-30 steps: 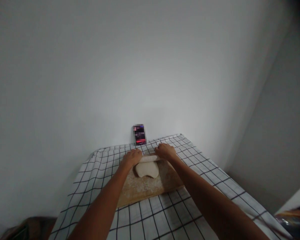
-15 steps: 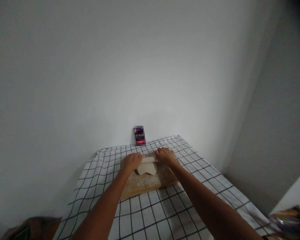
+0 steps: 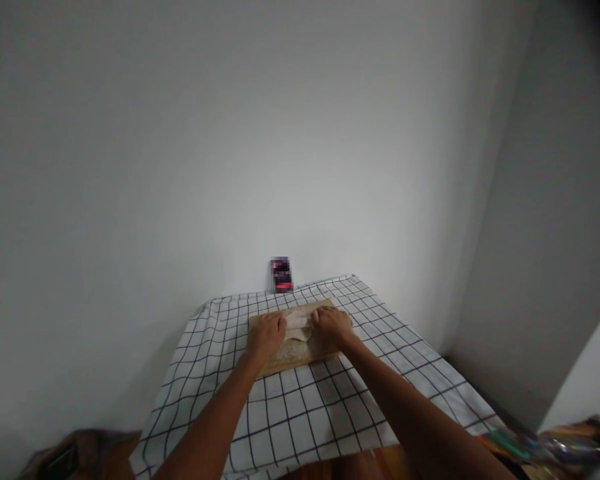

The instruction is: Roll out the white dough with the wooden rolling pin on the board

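Note:
Both my hands are closed around the ends of a pale rolling pin [image 3: 299, 321], which lies crosswise on the dough. My left hand [image 3: 268, 333] wraps the left end, and my right hand [image 3: 333, 323] the right one. Just on the near side of the pin shows a strip of flattened white dough [image 3: 299, 335]; the pin and my fingers hide part of the rest. Underneath is a floured wooden board [image 3: 290, 361], set at a slight angle.
A white tablecloth with a dark grid [image 3: 300, 413] covers the table under the board. At the back, a blurred-out phone-like object [image 3: 282, 275] leans on the white wall [image 3: 300, 167]. Shiny colourful packets [image 3: 555, 443] lie at lower right, a brown item [image 3: 75, 453] at lower left.
The rolling pin has come nearer to me over the dough, both hands with it, so less dough shows in front. My view has shifted, and the table's front edge now shows.

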`<move>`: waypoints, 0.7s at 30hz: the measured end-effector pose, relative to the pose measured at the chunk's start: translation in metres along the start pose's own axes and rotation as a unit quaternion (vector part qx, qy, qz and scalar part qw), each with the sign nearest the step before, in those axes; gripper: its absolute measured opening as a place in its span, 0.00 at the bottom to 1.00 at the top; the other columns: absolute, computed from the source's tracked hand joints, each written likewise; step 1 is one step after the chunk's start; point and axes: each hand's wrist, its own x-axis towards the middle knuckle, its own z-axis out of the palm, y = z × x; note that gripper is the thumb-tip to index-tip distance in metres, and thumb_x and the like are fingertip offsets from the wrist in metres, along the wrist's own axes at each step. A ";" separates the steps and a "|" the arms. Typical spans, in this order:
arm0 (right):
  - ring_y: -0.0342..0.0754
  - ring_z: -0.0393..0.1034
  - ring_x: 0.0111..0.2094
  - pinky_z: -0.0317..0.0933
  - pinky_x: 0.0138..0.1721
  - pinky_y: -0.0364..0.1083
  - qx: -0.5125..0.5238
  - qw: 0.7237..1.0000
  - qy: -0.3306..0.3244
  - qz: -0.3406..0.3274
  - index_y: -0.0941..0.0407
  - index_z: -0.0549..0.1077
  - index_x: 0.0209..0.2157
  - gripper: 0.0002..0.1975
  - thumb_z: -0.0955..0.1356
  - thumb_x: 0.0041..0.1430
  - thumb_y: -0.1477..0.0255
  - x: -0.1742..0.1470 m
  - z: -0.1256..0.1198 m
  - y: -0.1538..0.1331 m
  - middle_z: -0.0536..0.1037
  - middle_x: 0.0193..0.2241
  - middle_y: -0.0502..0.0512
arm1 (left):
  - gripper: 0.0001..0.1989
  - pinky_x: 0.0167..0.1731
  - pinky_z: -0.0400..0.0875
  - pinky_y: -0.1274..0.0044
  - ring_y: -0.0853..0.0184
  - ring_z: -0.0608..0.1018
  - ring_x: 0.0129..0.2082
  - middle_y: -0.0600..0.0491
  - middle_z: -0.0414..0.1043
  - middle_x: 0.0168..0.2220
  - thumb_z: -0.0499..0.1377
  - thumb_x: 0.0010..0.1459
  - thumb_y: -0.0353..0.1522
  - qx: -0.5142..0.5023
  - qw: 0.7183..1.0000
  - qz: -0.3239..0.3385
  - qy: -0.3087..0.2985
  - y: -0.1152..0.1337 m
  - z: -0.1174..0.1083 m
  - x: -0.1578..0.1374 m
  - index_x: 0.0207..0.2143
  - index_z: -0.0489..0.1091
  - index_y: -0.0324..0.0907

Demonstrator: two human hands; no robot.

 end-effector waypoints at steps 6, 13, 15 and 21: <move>0.59 0.62 0.64 0.57 0.60 0.60 0.032 0.999 0.002 0.017 0.53 0.77 0.52 0.26 0.55 0.74 0.54 -0.024 -0.005 -0.003 0.74 0.60 0.62 | 0.24 0.70 0.58 0.69 0.62 0.69 0.66 0.53 0.70 0.66 0.46 0.69 0.34 -0.028 0.999 0.009 0.014 0.003 0.005 -0.032 0.63 0.70 0.45; 0.68 0.55 0.66 0.42 0.63 0.73 0.023 0.999 0.007 -0.032 0.51 0.71 0.60 0.37 0.58 0.64 0.39 -0.034 -0.012 -0.014 0.67 0.65 0.66 | 0.31 0.72 0.53 0.68 0.61 0.55 0.74 0.56 0.59 0.72 0.50 0.64 0.38 -0.138 0.990 -0.013 -0.010 -0.011 0.021 -0.066 0.69 0.61 0.48; 0.68 0.56 0.66 0.37 0.64 0.76 0.020 0.999 0.011 -0.035 0.52 0.72 0.60 0.38 0.58 0.64 0.38 -0.032 -0.009 -0.016 0.69 0.64 0.67 | 0.32 0.72 0.53 0.70 0.63 0.57 0.73 0.55 0.59 0.71 0.51 0.62 0.37 -0.163 0.986 -0.009 -0.020 -0.019 0.020 -0.068 0.68 0.62 0.48; 0.68 0.61 0.63 0.40 0.63 0.75 0.029 1.000 0.001 -0.005 0.51 0.74 0.56 0.38 0.55 0.65 0.38 -0.019 -0.004 -0.020 0.73 0.59 0.67 | 0.28 0.71 0.54 0.65 0.57 0.59 0.72 0.49 0.61 0.71 0.45 0.68 0.41 -0.108 0.992 -0.056 -0.015 -0.022 0.002 -0.055 0.65 0.67 0.42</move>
